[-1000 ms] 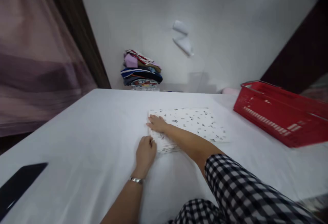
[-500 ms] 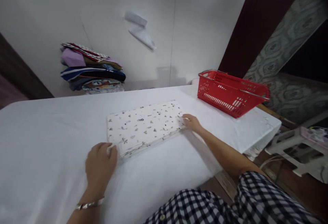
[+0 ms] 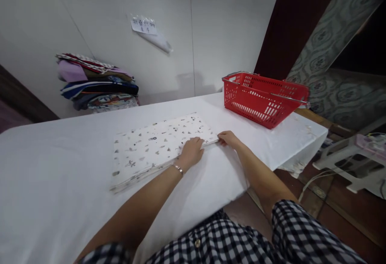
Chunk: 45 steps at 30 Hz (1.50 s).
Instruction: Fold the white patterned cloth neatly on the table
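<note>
- Aligning the patterned cloth (image 3: 163,143), apparently; it lies folded on the bench (image 3: 69,175), red basket (image 3: 259,105) at its 2 o'clock.
- Right hand (image 3: 229,139): grip pinches the 3-o'clock corner.
- Left hand (image 3: 191,151): rests ungripped at 4 o'clock; next adjustment likely requires level layers.

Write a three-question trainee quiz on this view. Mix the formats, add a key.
1. True or false: the bracelet is on the left wrist.
2. Where on the cloth is the right hand?
A) Left end
B) Middle of the far edge
C) Near right corner
3. Fill in: the clothes pile is to the ____ of the basket.
Key: 1 true; 2 C; 3 left.
</note>
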### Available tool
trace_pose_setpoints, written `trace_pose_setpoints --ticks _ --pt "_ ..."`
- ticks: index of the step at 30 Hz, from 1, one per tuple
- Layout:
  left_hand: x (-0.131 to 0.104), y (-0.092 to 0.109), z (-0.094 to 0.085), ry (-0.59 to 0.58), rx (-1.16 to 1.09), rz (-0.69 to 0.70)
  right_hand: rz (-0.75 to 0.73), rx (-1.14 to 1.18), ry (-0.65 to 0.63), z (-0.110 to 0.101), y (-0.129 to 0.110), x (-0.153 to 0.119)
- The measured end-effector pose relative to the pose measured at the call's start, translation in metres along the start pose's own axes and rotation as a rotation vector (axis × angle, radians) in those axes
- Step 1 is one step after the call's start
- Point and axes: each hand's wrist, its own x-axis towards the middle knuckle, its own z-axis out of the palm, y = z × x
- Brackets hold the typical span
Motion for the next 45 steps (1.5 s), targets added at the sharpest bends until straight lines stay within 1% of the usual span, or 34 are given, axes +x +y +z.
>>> trace_pose_setpoints --ticks 2,4,7,10,13,17,19,21,24,26,28,29,31,33,35,38,40,42,43,45 --pt "0.025 0.015 0.014 -0.035 0.036 -0.002 -0.030 0.019 0.018 0.002 0.004 0.002" --pt "0.044 0.025 0.026 -0.047 0.070 -0.011 -0.055 0.030 0.038 0.002 0.010 0.002" --pt "0.062 0.029 0.040 -0.042 0.079 -0.053 -0.078 0.018 0.050 0.000 0.017 0.002" --pt "0.069 0.024 0.046 -0.024 0.021 -0.124 -0.083 -0.015 0.058 -0.001 0.018 0.005" --pt "0.073 0.018 0.046 -0.005 -0.076 -0.203 -0.081 -0.038 0.056 0.000 0.018 0.008" --pt "0.079 0.016 0.044 0.004 -0.210 -0.408 -0.067 -0.040 -0.007 0.001 0.018 0.011" --pt "0.081 0.017 0.044 0.041 -0.251 -0.464 -0.081 -0.086 -0.022 0.001 0.017 0.010" --pt "0.081 0.018 0.044 0.108 -0.264 -0.451 -0.137 -0.190 0.011 0.002 0.015 0.008" --pt "0.078 0.020 0.044 0.220 -0.263 -0.380 -0.256 -0.330 0.095 0.005 0.012 0.003" --pt "0.076 0.022 0.044 0.286 -0.250 -0.336 -0.273 -0.294 0.091 0.006 0.010 0.001" --pt "0.073 0.025 0.045 0.322 -0.209 -0.295 -0.224 -0.177 0.049 0.005 0.011 -0.002" --pt "0.072 0.027 0.047 0.308 -0.177 -0.272 -0.194 -0.122 0.026 0.004 0.011 -0.003" --pt "0.069 0.031 0.051 0.217 -0.101 -0.222 -0.151 -0.070 -0.002 0.001 0.012 -0.004" --pt "0.066 0.034 0.055 0.108 -0.032 -0.181 -0.132 -0.095 -0.009 -0.001 0.012 -0.005" --pt "0.064 0.035 0.058 0.057 0.012 -0.161 -0.145 -0.142 0.000 -0.001 0.012 -0.006" --pt "0.062 0.036 0.058 0.049 0.018 -0.159 -0.177 -0.115 0.003 0.000 0.012 -0.007" --pt "0.062 0.036 0.056 0.071 0.011 -0.174 -0.130 0.030 -0.051 0.002 0.011 -0.008" --pt "0.063 0.037 0.055 0.096 0.012 -0.194 -0.050 0.225 -0.129 0.003 0.008 -0.010" --pt "0.064 0.038 0.055 0.097 0.017 -0.201 -0.019 0.306 -0.158 0.004 0.007 -0.011" --pt "0.065 0.040 0.056 0.073 0.034 -0.205 0.014 0.394 -0.184 0.003 0.004 -0.013"
